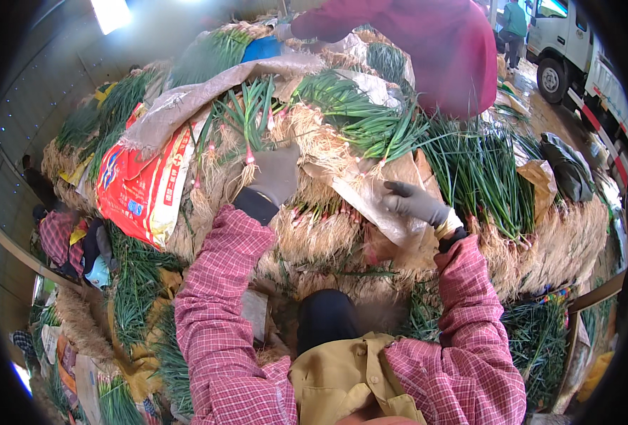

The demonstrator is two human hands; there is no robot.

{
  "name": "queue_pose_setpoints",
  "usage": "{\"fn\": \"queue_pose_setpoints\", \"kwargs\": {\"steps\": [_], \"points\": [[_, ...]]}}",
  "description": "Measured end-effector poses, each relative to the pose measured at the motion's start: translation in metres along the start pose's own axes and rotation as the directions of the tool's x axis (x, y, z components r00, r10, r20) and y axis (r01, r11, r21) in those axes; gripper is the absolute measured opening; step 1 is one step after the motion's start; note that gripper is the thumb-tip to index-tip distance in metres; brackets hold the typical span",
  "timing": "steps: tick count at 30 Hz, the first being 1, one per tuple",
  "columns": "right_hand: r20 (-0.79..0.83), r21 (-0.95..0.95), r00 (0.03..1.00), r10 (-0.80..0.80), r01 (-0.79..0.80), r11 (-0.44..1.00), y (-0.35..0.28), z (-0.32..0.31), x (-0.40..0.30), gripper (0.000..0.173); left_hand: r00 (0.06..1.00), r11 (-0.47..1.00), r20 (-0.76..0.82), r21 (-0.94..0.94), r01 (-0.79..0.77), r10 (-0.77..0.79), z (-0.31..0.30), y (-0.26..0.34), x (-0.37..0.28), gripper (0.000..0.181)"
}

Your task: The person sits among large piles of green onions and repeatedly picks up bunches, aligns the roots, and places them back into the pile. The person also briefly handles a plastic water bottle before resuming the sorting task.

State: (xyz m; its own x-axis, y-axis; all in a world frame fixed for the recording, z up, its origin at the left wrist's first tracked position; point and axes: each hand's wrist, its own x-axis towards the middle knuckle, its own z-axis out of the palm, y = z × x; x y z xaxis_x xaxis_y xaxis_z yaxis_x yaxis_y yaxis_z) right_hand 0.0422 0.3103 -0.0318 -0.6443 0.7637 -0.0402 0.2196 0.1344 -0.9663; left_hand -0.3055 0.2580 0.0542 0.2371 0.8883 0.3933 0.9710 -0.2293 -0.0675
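Observation:
My left hand (274, 174), in a grey glove, lies over the roots of the heap with its back towards me. Its fingertips are hidden, so I cannot tell whether it grips anything. Right beside it is a young garlic plant (249, 155) with a pinkish bulb and pale roots. My right hand (416, 204), also gloved, hovers over a whitish plastic sheet (360, 197), fingers pointing left and nothing seen in them. Between and beyond the hands lies a loose bunch of garlic plants (340, 125), its tangled roots towards me.
A red printed sack (143, 183) drapes the heap at left, under a folded woven sheet (208, 87). Stacked green garlic (478, 170) stands at right, beside a dark cloth (566, 166). Across the heap bends a person in maroon (436, 53). A truck (569, 53) stands at far right.

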Motion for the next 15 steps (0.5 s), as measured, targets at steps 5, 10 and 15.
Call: {"fn": "queue_pose_setpoints", "kwargs": {"steps": [5,10,15], "points": [[-0.034,-0.720,0.972,-0.233,0.138,0.681,-0.036,0.047,-0.015,0.107,0.969,0.956,0.221,-0.241,0.167,-0.113,-0.091,-0.007,0.002,0.056],[-0.092,-0.908,0.987,-0.132,-0.028,0.418,-0.042,0.061,-0.006,0.053,0.900,0.369,-0.137,-0.929,0.029,-0.414,-0.115,-0.044,0.036,0.059],[-0.160,-0.880,0.940,-0.300,0.002,0.475,-0.045,0.027,-0.005,0.023,0.976,0.492,-0.209,-0.857,-0.154,-0.057,-0.075,-0.059,0.133,0.068]]}}
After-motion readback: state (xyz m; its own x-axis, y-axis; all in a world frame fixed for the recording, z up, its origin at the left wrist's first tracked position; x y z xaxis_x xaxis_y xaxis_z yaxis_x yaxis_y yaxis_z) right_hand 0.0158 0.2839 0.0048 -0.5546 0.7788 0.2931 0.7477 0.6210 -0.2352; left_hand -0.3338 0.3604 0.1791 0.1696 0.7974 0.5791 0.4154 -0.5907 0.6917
